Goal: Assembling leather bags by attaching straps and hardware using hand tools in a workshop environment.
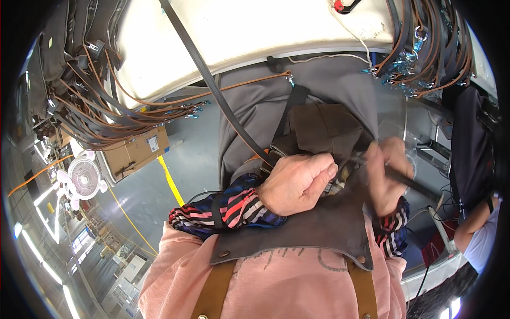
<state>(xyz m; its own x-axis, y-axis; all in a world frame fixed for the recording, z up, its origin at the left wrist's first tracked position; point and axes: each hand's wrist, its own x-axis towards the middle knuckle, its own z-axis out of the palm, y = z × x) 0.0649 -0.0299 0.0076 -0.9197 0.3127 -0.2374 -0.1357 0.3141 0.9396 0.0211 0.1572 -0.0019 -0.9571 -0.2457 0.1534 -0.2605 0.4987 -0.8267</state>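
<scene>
A small dark brown bag (326, 130) lies in front of my chest, partly hidden by my hands. My left hand (300, 186) is closed in a fist at the bag's near left side; what it grips is hidden. A long dark leather strap (212, 87) runs from the top of the view down to the bag beside this hand. My right hand (390, 170), smeared by motion, curls at the bag's right side. A dark strap-like length (411, 183) passes through its fingers and sticks out to the right.
Leather straps with metal clips hang in bundles at the left (122, 119) and right (430, 53). Ahead is a white padded surface (255, 32) with grey cloth (334, 74) below its edge. A cardboard box (135, 151) and a fan (85, 178) are left. Another person's arm (473, 228) shows far right.
</scene>
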